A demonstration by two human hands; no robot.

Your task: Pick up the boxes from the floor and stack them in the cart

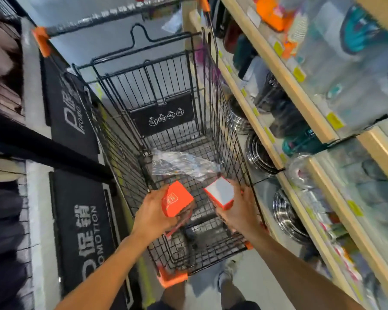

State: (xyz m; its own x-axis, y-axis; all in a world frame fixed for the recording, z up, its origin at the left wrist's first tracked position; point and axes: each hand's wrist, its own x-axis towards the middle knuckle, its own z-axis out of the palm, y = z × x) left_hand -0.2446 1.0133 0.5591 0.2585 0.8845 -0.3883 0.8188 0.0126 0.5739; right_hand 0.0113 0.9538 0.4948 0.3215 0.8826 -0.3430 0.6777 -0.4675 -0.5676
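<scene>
While both hands reach over the near end of the black wire cart (224,121), each grips a small orange box. The left hand (154,217) is closed around an orange box (177,199) with a pale emblem on its side, held above the cart's near left corner. The right hand (241,210) clasps a second box (220,195), orange at the edges with a white face turned up, held tilted by the cart's right wall. The two boxes are near each other but apart, both above the wire floor of the basket. A crumpled clear plastic wrapper (184,165) lies on that floor, further toward the cart's middle. Wooden shelves (318,117) with steel bowls and plastic containers run along the cart's right side; black promotion signs (81,224) stand on the left
</scene>
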